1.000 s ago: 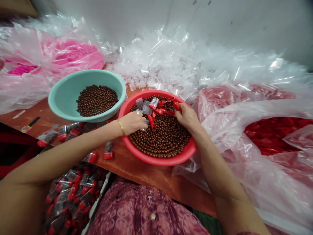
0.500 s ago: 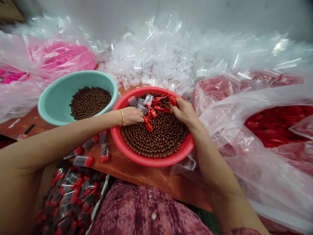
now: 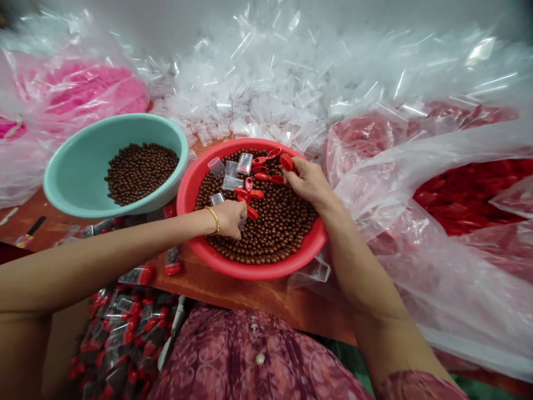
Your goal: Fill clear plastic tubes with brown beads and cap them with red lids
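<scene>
A red basin (image 3: 252, 271) holds many brown balls (image 3: 275, 233), with clear containers (image 3: 245, 163) and red caps (image 3: 250, 194) lying on top of them. My left hand (image 3: 232, 218), with a gold bracelet at the wrist, reaches down at the balls in the basin's left half. Its fingers are closed round a clear container, mostly hidden by the hand. At the basin's right rim my right hand (image 3: 306, 178) pinches a red cap (image 3: 287, 162) between thumb and fingers, above the balls.
A teal basin (image 3: 75, 166) with brown balls stands at the left. Clear containers (image 3: 266, 105) are heaped behind. Bags of pink pieces (image 3: 95, 89) and red pieces (image 3: 470, 194) flank them. Filled red-capped containers (image 3: 120, 333) lie piled below the table edge (image 3: 233, 297).
My left hand has moved down and slightly toward me, uncovering clear containers in the basin. My right hand still holds the red cap. The whole view has shifted a little.
</scene>
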{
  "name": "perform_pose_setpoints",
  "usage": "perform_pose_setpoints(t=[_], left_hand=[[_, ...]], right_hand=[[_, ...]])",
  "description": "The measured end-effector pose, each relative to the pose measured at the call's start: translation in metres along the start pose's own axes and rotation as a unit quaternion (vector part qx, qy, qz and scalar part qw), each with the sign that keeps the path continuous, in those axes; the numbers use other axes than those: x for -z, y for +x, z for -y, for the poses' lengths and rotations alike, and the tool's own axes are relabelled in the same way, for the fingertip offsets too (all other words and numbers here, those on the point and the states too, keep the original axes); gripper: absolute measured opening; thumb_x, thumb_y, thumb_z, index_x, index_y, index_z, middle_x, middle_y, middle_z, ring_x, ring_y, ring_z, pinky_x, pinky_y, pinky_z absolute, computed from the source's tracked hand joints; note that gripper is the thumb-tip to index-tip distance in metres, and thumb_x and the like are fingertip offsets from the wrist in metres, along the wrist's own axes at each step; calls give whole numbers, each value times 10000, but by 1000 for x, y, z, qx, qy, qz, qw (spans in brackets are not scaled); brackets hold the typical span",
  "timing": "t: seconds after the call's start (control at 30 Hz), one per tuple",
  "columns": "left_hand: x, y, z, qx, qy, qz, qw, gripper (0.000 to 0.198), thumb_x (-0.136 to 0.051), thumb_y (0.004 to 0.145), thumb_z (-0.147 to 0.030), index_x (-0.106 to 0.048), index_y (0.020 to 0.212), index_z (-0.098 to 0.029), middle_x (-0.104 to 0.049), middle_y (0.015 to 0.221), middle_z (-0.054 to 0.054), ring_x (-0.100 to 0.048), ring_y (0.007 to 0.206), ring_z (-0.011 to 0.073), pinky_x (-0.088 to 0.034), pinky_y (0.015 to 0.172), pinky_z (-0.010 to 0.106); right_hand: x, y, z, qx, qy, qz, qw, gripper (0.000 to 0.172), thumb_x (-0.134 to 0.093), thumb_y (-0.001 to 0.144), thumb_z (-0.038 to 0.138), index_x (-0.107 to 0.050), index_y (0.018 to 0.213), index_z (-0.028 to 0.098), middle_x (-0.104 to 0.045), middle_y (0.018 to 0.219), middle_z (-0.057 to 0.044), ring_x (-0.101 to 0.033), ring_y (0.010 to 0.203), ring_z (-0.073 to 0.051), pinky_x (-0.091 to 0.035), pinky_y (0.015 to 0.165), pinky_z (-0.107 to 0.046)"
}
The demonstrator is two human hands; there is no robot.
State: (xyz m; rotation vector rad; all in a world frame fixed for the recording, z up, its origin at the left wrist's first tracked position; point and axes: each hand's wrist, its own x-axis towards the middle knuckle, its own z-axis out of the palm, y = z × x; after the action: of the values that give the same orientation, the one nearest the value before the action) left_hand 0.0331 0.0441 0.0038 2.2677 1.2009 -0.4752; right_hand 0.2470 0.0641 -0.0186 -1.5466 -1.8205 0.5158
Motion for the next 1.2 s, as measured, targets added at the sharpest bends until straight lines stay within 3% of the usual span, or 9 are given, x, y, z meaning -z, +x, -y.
perform_pose_setpoints(t=[0.23, 0.33, 0.5, 0.63, 0.73, 0.83, 0.97, 1.1, 1.2], left_hand=[[-19, -1, 16, 128, -256, -69, 956, 347, -765, 507, -241, -545, 764, -163, -656, 653, -39, -619, 636, 125, -464, 581, 213], [-22, -4, 13, 84, -330, -38, 940, 283, -747, 527, -189, -578, 749, -146, -679, 696, -23, -630, 666, 111, -487, 630, 209], [-22, -11, 1, -32, -319, 59, 945, 205, -658, 640, -172, -655, 843, -147, -719, 824, 1, -648, 763, 106, -494, 734, 207], [-27, -4, -6, 16, -402, 47, 914, 258, -660, 649, -156, -609, 901, -126, -692, 714, -5, -616, 636, 84, -476, 633, 194], [-32, 4, -10, 87, -358, 3, 930, 240, -726, 612, -286, -629, 769, -133, -620, 572, -29, -537, 512, 86, -409, 523, 194], [-34, 10, -18, 47, -245, -18, 968, 222, -655, 683, -381, -681, 686, -161, -591, 536, -37, -495, 502, 87, -346, 486, 199], [-33, 13, -29, 14, -193, -2, 981, 258, -584, 744, -385, -697, 689, -160, -556, 507, -36, -462, 482, 81, -311, 450, 197], [-28, 23, -36, 124, -310, 57, 941, 261, -567, 788, -345, -612, 640, -134, -486, 443, -38, -467, 430, 82, -417, 467, 198], [-23, 40, -40, 168, -401, 61, 899, 235, -575, 802, -271, -548, 624, -119, -507, 463, -28, -493, 428, 72, -469, 491, 203]], right_hand=[[1, 1, 2, -4, -7, -1, 1000, 123, -447, 761, 249, -500, 663, 198, -499, 579, 12, -420, 553, -127, -323, 550, -261], [1, 1, 2, -7, -10, 1, 1000, 121, -446, 761, 235, -501, 660, 198, -505, 582, 12, -431, 557, -127, -329, 563, -263], [1, 1, 1, -4, -9, 0, 1000, 126, -441, 765, 225, -519, 671, 194, -512, 582, 10, -437, 554, -130, -333, 557, -260], [0, 2, 0, 6, -3, 2, 1000, 142, -441, 769, 220, -575, 744, 180, -577, 645, -5, -455, 572, -134, -354, 581, -262], [0, 2, -1, 7, 1, 1, 1000, 156, -438, 774, 228, -586, 765, 180, -586, 655, -11, -460, 578, -139, -360, 587, -266], [1, 2, -2, 9, 4, -2, 1000, 153, -434, 772, 230, -580, 755, 186, -581, 651, -8, -459, 582, -141, -362, 590, -269], [1, 2, -2, 12, 15, -7, 1000, 156, -430, 768, 247, -572, 745, 185, -576, 656, -8, -464, 593, -145, -373, 603, -274], [1, 2, -2, 8, 22, -8, 1000, 153, -432, 769, 252, -566, 729, 192, -558, 633, 4, -457, 580, -142, -369, 586, -272], [1, 2, -2, 15, 28, -9, 999, 151, -434, 775, 238, -569, 729, 188, -567, 640, 2, -464, 579, -140, -370, 590, -272]])
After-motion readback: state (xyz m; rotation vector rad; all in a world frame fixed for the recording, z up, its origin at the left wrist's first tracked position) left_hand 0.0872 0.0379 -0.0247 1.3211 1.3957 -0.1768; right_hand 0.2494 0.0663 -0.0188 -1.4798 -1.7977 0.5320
